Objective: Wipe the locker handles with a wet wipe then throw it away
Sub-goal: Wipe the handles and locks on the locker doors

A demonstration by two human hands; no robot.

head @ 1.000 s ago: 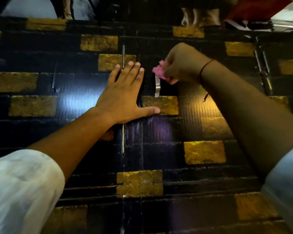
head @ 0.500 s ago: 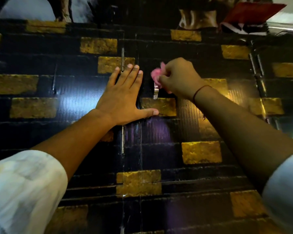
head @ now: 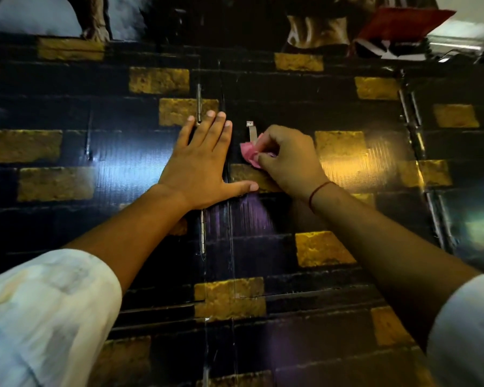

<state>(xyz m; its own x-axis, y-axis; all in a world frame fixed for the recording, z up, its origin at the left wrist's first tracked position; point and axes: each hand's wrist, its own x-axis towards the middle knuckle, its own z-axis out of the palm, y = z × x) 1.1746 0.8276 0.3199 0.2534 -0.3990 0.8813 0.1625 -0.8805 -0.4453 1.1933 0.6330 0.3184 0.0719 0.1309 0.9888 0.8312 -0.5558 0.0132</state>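
One wet wipe [head: 249,153] against handle [head: 252,132].

A red cushion-like object [head: 403,22] lies at one o'clock on top, a white slab [head: 458,34] just beside it at two o'clock. Metal hinges [head: 199,103] run near center, others [head: 411,113] at three o'clock.

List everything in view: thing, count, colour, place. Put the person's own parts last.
locker doors: black with gold brick pattern, filling the view.
handle: one, silver, right of the centre seam, lower part covered by the wipe.
wet wipe: one, pink, crumpled against the handle.
hinges: two, silver, left of the centre seam.
red object: one, on top, upper right.
left hand: flat on the door.
right hand: pinches the wipe; red thread on wrist.
sleeves: two, white, bottom corners.
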